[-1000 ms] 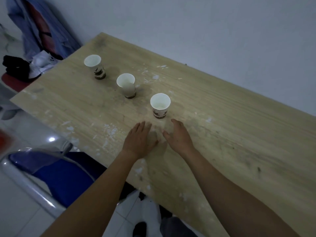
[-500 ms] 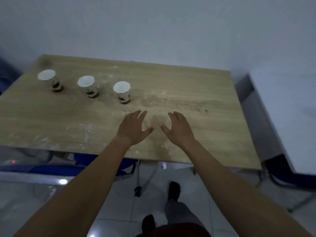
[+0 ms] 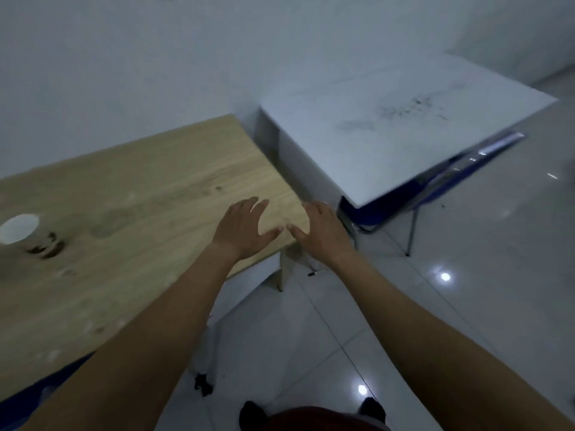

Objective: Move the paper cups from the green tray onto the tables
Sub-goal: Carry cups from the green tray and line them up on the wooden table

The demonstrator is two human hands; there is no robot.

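Paper cup (image 3: 19,232) well left of fingers (image 3: 249,205)

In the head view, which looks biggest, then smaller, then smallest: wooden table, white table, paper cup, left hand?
1. wooden table
2. white table, though it stands farther off
3. left hand and paper cup look nearly alike; the hand is nearer, so unranked.
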